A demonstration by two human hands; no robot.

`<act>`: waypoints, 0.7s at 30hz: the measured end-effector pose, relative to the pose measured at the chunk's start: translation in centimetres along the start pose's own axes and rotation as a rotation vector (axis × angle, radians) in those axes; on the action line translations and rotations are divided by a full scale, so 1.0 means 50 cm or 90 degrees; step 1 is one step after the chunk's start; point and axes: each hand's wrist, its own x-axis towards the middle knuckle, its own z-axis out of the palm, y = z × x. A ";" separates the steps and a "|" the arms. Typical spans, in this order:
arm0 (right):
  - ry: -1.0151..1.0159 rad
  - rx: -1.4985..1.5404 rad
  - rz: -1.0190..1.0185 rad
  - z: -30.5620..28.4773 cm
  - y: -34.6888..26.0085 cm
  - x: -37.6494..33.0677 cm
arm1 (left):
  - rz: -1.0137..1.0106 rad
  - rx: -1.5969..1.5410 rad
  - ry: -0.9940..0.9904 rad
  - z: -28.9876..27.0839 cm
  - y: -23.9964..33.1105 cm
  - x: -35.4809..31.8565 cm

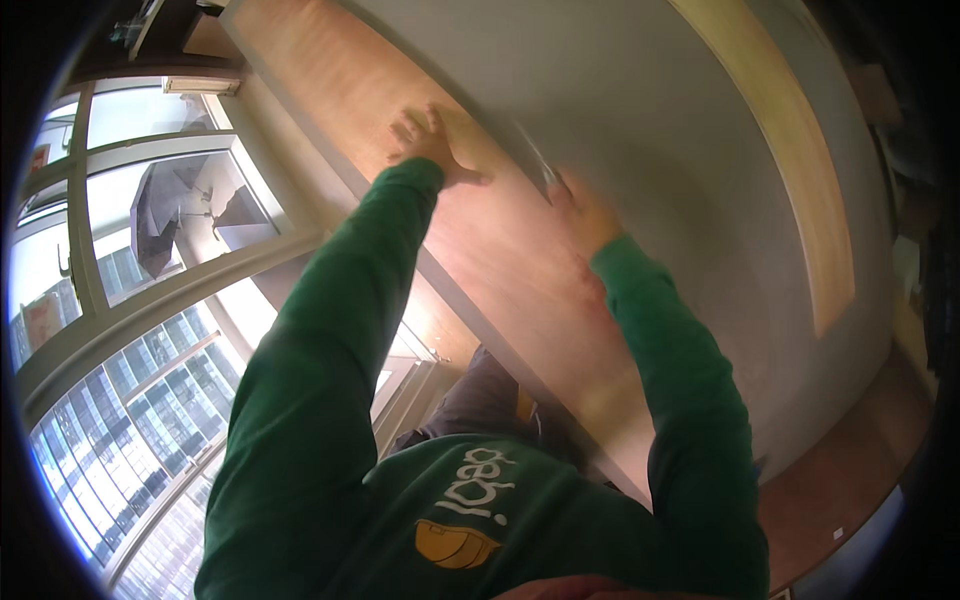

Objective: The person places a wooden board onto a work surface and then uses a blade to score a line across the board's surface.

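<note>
A long, pale wood-coloured sheet [500, 250] runs diagonally across a wide grey surface [690, 150]. My left hand [432, 148] lies on the sheet with its fingers spread and thumb stretched to the right. To its right, at the border between sheet and grey, my right hand [592, 220] is closed around a slim, knife-like tool [538, 150]. The tool's thin, bright end points up and left along that border. Motion smears the tool and the right hand, so its exact kind is hard to make out.
A second wood-coloured strip [800, 190] curves down the right side of the grey surface. Window frames [160, 140] fill the left, with an open dark umbrella [160, 215] behind the glass. Reddish-brown floor [850, 480] shows at the lower right, bearing a small white piece [838, 534].
</note>
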 end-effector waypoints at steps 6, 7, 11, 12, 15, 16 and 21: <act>-0.042 -0.052 -0.056 0.158 -0.106 0.330 | -0.025 0.014 -0.030 -0.040 -0.016 0.011; -0.024 -0.070 -0.074 0.178 -0.118 0.365 | -0.029 0.013 -0.038 -0.051 -0.016 0.010; -0.045 -0.086 -0.093 0.244 -0.145 0.472 | -0.034 0.003 -0.042 -0.059 -0.033 0.023; -0.054 -0.088 -0.095 0.252 -0.144 0.497 | -0.029 0.000 -0.040 -0.058 -0.035 0.025; -0.116 -0.081 -0.052 0.254 -0.167 0.528 | -0.027 -0.007 -0.031 -0.055 -0.035 0.025; -0.144 -0.079 -0.022 0.247 -0.175 0.524 | -0.030 -0.009 -0.033 -0.054 -0.032 0.024; -0.134 -0.081 -0.003 0.213 -0.144 0.430 | -0.034 -0.010 -0.016 -0.036 -0.017 0.018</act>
